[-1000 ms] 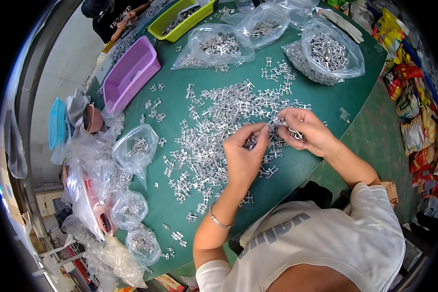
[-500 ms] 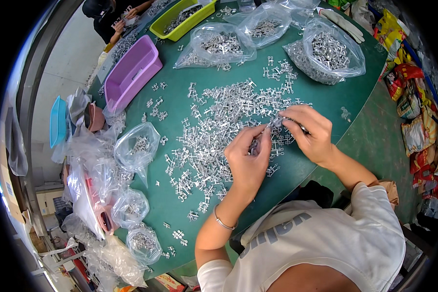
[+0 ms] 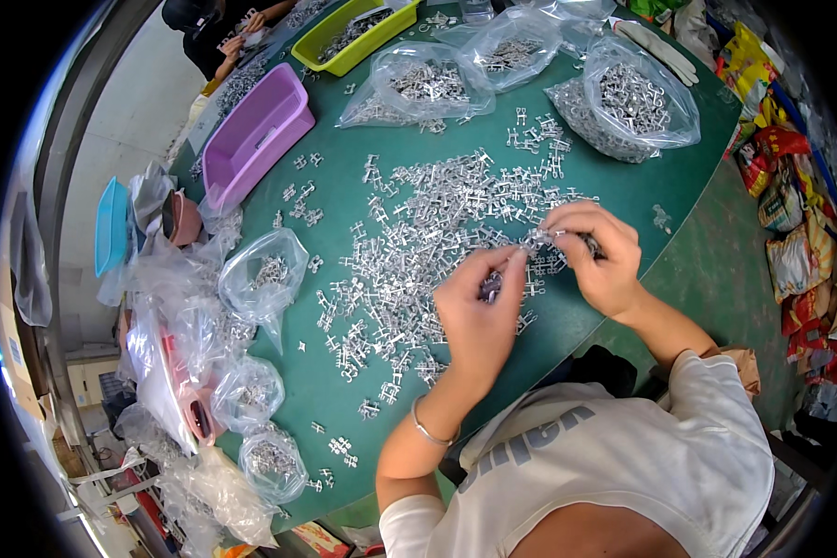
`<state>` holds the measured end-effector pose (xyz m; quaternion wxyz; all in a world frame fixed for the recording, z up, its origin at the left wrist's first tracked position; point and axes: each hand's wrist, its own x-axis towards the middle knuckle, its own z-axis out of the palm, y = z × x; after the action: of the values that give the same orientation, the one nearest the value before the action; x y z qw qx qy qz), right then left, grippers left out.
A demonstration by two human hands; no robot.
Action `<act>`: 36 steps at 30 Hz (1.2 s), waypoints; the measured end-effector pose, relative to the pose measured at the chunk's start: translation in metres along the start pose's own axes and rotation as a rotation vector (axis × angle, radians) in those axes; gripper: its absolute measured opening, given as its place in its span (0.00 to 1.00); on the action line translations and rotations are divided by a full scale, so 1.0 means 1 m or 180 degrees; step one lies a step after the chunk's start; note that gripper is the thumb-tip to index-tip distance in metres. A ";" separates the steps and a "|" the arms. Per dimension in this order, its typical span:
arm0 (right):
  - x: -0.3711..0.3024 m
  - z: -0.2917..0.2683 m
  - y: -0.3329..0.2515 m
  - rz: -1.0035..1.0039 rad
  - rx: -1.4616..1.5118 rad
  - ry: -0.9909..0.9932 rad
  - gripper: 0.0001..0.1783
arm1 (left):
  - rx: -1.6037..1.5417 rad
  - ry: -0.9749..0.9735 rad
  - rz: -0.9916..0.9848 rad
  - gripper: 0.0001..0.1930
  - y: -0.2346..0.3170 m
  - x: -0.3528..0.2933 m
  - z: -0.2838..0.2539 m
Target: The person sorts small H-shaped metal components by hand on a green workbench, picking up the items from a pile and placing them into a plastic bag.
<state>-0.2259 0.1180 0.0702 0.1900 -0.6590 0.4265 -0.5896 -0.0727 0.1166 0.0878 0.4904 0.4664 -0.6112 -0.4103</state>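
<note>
A small metal part was pinched between fingers of left hand and right hand, now lifted off the worktop pile.

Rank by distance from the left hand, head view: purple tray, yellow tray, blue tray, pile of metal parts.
From the left hand:
1. Pile of metal parts: under and just ahead of the hand, table centre.
2. Purple tray: far left of the table.
3. Yellow tray and blue tray: too close to call; yellow at the far edge, blue off the left edge.
</note>
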 end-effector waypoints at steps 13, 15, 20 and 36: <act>-0.006 0.007 -0.017 0.1216 0.0742 0.0241 0.06 | -0.0568 -0.0027 -0.0635 0.04 0.008 -0.011 -0.004; -0.008 0.009 -0.013 0.0324 0.0145 0.0208 0.06 | -0.0048 0.0093 -0.0117 0.05 0.007 -0.014 -0.005; -0.013 0.010 -0.009 -0.0709 -0.0335 -0.0115 0.08 | 0.0430 0.0273 0.0586 0.06 0.005 -0.018 -0.010; 0.007 0.003 -0.031 0.2489 0.3378 -0.2054 0.15 | 0.1289 0.0391 0.2328 0.16 -0.007 -0.041 -0.053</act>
<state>-0.2131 0.1290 0.0976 0.7962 -0.4188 0.2103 -0.3826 -0.0162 0.1526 0.0814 0.5377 0.3293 -0.7744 -0.0522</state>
